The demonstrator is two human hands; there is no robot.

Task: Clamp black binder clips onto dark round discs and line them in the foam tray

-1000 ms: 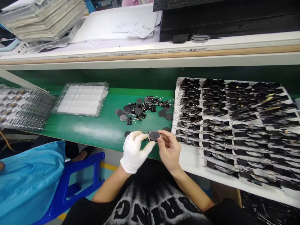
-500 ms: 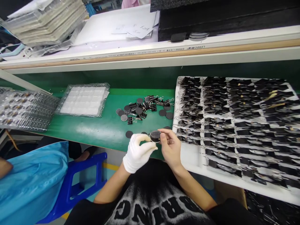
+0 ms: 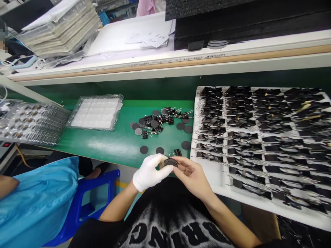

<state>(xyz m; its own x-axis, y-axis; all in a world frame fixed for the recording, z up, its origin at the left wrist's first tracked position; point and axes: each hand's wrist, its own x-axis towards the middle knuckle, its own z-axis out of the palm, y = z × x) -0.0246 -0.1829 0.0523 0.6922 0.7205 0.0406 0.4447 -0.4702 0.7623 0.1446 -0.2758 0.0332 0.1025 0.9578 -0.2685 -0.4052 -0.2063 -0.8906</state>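
My left hand [image 3: 151,171], in a white glove, pinches the left side of a small stack of round black discs [image 3: 170,163]. On its right side the bare fingers of my right hand [image 3: 192,174] hold the same stack. Just beyond my fingertips a black binder clip [image 3: 177,152] lies on the green table [image 3: 103,146]. Loose black discs [image 3: 160,151] rest near it. Farther back is a pile of binder clips and discs [image 3: 154,123].
A white tray [image 3: 210,168] with rows of clipped pieces stands at the right. A clear tray with white compartments [image 3: 94,112] and stacked clear trays [image 3: 33,124] are at the left. A person in blue [image 3: 49,199] sits beside a blue stool [image 3: 88,196].
Both hands have moved slightly down toward my body with the discs, and my right fingers wrap them more closely. The binder clip and a disc beyond my hands are now uncovered.
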